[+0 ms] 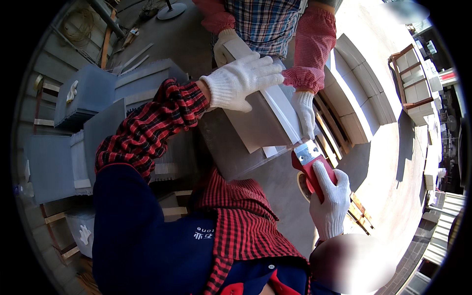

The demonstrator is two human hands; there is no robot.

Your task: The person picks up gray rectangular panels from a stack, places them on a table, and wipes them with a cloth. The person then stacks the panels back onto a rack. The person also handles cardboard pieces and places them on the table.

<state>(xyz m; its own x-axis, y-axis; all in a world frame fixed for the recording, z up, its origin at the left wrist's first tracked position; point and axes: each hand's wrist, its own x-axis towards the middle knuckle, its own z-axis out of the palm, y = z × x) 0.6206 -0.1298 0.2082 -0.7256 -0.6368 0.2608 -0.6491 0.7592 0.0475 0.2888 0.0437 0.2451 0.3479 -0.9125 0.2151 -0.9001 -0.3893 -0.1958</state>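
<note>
My left hand (243, 81), in a white knitted glove, lies flat with fingers stretched over the top of a grey block-like bundle (258, 125). A pale strip (284, 115) runs along the bundle's edge. In my gloved right hand (332, 204) is a red hand-held tape dispenser (314, 172); its toothed metal end is close to the bundle's near right corner. Whether tape joins the two I cannot tell. Facing me, a co-worker in a plaid shirt has one gloved hand (304, 114) against the bundle's right side and another (223, 46) at its far left end.
Stacks of grey slabs (83, 96) stand on wooden supports at the left, with loose gloves (72, 92) on one. Large pale blocks (361, 88) sit on a wooden pallet (334, 128) at the right. A wooden crate (413, 78) is farther right.
</note>
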